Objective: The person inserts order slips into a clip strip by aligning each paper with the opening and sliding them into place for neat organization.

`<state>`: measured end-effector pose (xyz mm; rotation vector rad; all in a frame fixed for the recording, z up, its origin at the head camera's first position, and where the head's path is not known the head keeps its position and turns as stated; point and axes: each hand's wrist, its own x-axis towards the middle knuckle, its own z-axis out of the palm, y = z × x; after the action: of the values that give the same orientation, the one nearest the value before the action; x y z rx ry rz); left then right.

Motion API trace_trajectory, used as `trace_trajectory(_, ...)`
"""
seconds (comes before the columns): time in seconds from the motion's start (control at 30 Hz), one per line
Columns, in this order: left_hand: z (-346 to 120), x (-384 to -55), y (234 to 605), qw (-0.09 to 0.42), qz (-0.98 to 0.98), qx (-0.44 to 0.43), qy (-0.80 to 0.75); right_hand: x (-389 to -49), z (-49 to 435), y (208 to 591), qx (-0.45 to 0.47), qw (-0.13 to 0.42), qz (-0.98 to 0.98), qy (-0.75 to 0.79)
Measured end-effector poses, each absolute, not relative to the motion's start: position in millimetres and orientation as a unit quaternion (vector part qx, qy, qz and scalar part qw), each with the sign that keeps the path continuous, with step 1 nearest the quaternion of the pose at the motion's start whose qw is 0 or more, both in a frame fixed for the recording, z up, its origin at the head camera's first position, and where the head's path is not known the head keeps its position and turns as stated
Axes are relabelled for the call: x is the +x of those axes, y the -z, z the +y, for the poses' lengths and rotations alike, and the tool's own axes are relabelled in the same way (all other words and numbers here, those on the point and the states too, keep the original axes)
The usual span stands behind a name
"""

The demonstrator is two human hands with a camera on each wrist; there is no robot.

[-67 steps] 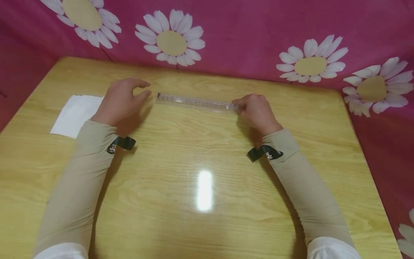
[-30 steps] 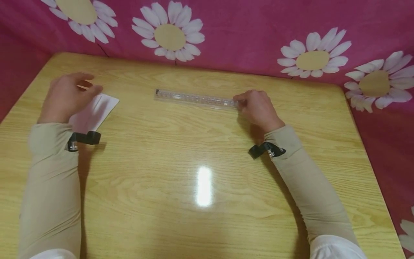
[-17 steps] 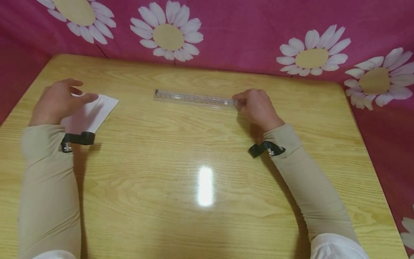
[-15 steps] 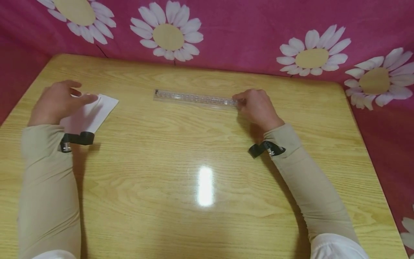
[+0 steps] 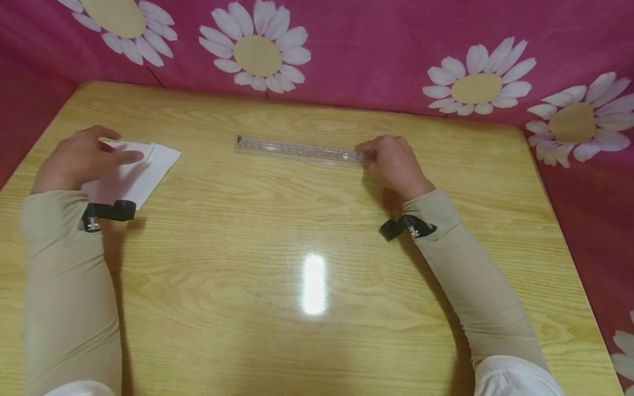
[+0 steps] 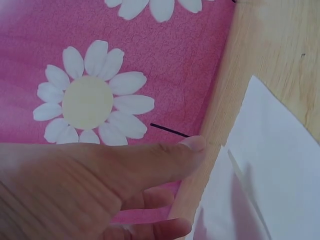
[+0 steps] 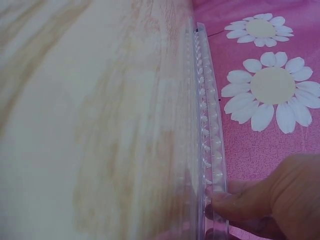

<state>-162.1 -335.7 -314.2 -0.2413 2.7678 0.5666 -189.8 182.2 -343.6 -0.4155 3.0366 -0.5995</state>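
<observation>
"Head view: what differs from about two seconds ago?"

"Mainly the left hand point(image 5: 81, 157). Back then it is near the left end of the clear plastic strip point(image 5: 299, 149), thumb and fingertips towards it. Now it is well apart from the strip, over the white paper point(image 5: 148, 176) on the left of the bench point(image 5: 257, 247). The paper's right-hand corner shows now, and the hand covers part of its left side."

"And the left fingers?"

"Apart from the thumb, with nothing held between. The left wrist view shows the thumb straight, the paper just beyond it. I cannot tell whether a fingertip touches the sheet; a shadow falls across it."

"Has the strip moved?"

"Barely, if at all. It lies crosswise on the far half of the bench, near the pink flowered backdrop point(image 5: 366, 55), which shifts slightly in view as well."

"Then the right hand point(image 5: 393, 165)?"

"It pinches the strip's right end, as in the earliest frame. In the right wrist view the fingers are clamped on it: thumb on one face, others behind, a row of bumps running along the plastic."
</observation>
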Motion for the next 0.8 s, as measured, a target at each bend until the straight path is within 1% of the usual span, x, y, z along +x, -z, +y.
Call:
trace_trajectory(0.47,-341.8,-158.8,318.0,0.156,0.961,-0.114,-0.198,-190.9,181.4,342.9,-0.132,0.014,0.972,0.193)
trace_trajectory(0.67,-347.1,-157.8,321.0,0.161,0.962,-0.109,-0.190,-190.8,181.2,342.6,-0.128,0.023,0.972,0.193)
trace_trajectory(0.8,-346.1,-155.6,319.9,0.167,0.958,-0.129,-0.195,-191.0,181.5,343.5,-0.127,0.024,0.973,0.192)
